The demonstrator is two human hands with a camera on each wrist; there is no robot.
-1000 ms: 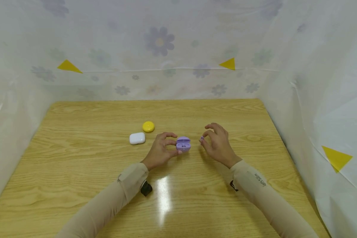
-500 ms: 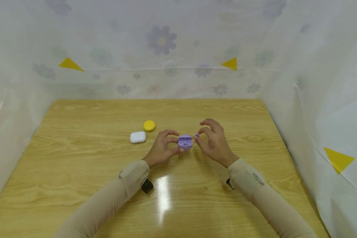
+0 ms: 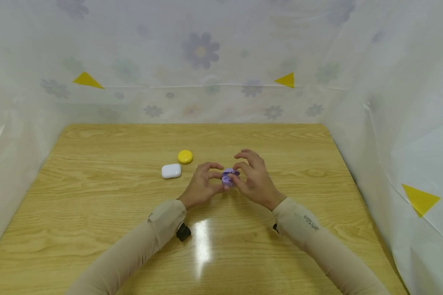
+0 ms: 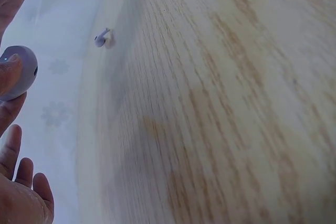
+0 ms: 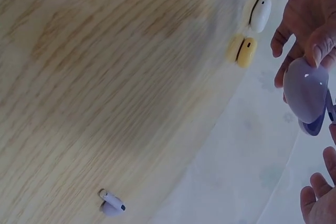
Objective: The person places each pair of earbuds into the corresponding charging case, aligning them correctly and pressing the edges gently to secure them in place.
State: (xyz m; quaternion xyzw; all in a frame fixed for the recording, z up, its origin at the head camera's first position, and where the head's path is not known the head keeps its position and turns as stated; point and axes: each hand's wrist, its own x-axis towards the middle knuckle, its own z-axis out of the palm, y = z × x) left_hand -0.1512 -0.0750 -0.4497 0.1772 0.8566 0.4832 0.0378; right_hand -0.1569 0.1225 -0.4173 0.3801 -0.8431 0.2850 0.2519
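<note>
My left hand (image 3: 201, 186) grips a purple earbud case (image 3: 227, 183), its lid standing up, held over the middle of the table. Thumb below and fingers along its left side keep it level. My right hand (image 3: 256, 182) pinches a purple earbud (image 5: 331, 109) between thumb and index finger, right at the case's opening; the fingers mostly cover it in the head view. From the right wrist view the case's rounded purple shell (image 5: 305, 90) shows under the left thumb. A second purple earbud (image 4: 102, 38) lies on the tabletop, beyond the right hand.
A glossy white earbud case (image 3: 171, 171) and a round yellow case (image 3: 185, 157), both closed, rest left of the hands on the wooden table (image 3: 107, 229). White flowered sheeting (image 3: 199, 102) hangs behind the table and along its sides, with yellow triangles on it.
My right hand has moved left with its earbud, from beside the purple case to its opening. The left hand and the case have shifted only slightly.
</note>
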